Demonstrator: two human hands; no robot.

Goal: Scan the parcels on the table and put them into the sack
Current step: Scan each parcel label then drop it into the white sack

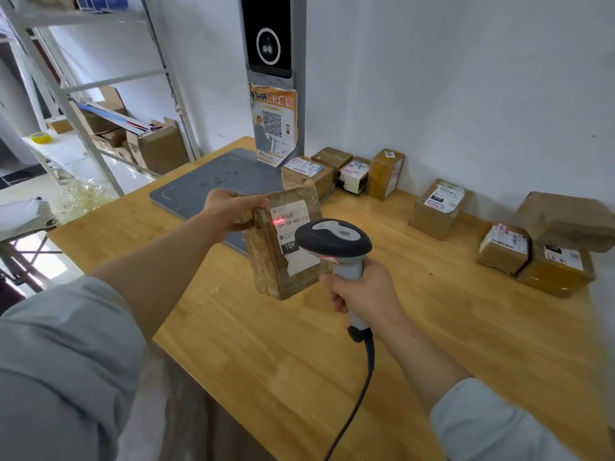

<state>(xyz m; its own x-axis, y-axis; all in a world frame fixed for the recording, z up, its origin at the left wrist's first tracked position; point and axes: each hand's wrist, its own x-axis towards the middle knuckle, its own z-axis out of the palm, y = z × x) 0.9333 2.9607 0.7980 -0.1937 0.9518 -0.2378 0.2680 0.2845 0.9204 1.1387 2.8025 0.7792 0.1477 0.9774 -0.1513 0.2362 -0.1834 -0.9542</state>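
Observation:
My left hand [229, 209] grips the top left edge of a flat brown taped parcel [266, 257] and holds it tilted above the wooden table [299, 354], its white label facing me. A red scan line glows on that label. My right hand [361, 291] grips the grey handle of a corded barcode scanner [332, 241], whose dark head sits just in front of the label's lower right. Several more brown parcels lie along the wall, among them one in the middle [436, 211] and a cluster at the right [502, 249]. The sack is not clearly in view.
A grey scanning pad [199, 191] lies on the table's far left below a pole-mounted camera unit [269, 38] with an orange poster. A group of small boxes [307, 176] stands by the pole. Metal shelving [86, 104] with cardboard stands at the left.

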